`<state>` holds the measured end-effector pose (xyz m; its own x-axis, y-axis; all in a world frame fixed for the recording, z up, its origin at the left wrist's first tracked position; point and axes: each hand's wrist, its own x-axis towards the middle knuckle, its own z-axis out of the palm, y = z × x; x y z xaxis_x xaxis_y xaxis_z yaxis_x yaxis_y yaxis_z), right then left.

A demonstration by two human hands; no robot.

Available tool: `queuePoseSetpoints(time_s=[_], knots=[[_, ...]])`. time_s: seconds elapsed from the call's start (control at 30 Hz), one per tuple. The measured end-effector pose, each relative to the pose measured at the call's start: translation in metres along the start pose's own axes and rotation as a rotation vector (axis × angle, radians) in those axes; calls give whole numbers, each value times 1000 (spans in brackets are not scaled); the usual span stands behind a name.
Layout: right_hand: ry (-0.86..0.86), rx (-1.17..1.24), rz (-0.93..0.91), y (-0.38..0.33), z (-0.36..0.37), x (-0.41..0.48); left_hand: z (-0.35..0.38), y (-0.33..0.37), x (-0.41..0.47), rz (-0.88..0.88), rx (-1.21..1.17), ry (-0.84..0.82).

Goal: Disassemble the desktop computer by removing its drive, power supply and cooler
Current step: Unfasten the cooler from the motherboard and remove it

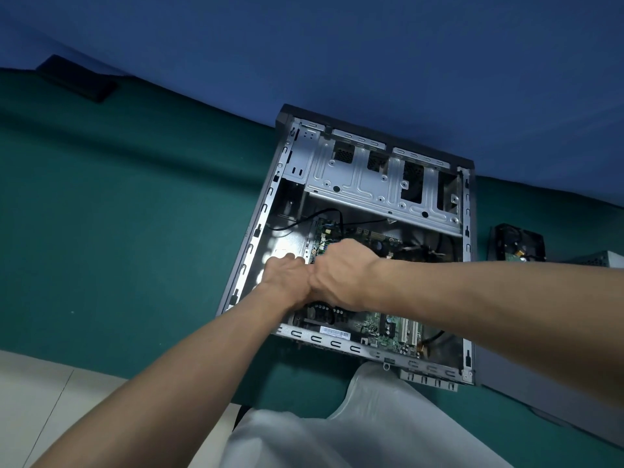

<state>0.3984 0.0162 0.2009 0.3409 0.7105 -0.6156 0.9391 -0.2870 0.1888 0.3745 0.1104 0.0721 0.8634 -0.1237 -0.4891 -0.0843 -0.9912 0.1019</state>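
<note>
Mid-way inside the open grey metal computer case (354,184), left hand (287,271) and right hand (341,265) touch, both directly above the likely hidden cooler; whether either grips anything cannot be told.

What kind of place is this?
Probably a computer repair bench, though that's a guess. An opened desktop computer case lies on a green table, a hard drive sits out beside it, and the left hand and right hand reach inside over the motherboard.
</note>
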Motion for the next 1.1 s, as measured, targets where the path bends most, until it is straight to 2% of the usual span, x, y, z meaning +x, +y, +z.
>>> queuePoseSetpoints(time_s=[0.07,0.13,0.2,0.27,0.3,0.33,0.4,0.5,0.63,0.7,0.77,0.87,0.93,0.97,1.03,1.1], knots=[[21,195,60,-2,-4,8,-1,1,1,-10,-39,0],[2,614,309,2,-5,12,-6,2,0,-7,-106,-30],[-14,1094,645,12,0,9,-8,3,-1,24,-72,-53],[-145,1460,901,21,5,4,-8,2,0,70,-32,-97],[-233,1535,932,23,6,2,-8,2,1,86,-44,-124],[-288,1549,923,24,7,1,-9,1,1,93,-50,-150],[-272,1427,854,23,8,3,-9,0,2,91,-48,-165],[-166,926,599,18,6,5,-5,-1,1,57,-43,-173],[-14,272,117,4,-3,0,-2,-2,1,-1,-112,-108],[22,142,-32,2,-2,1,0,-1,2,-6,-121,-74],[34,333,41,6,-1,1,1,-2,1,3,-152,-72],[-31,990,472,14,5,5,-4,-1,-1,21,-142,-136],[-199,1468,801,17,8,7,-5,0,-2,38,-96,-162],[-307,1573,881,18,7,6,-4,0,-1,49,-93,-148],[-404,1535,866,17,9,6,-4,-1,-1,65,-88,-134],[-334,1281,740,14,11,6,-4,-1,-2,66,-83,-127]])
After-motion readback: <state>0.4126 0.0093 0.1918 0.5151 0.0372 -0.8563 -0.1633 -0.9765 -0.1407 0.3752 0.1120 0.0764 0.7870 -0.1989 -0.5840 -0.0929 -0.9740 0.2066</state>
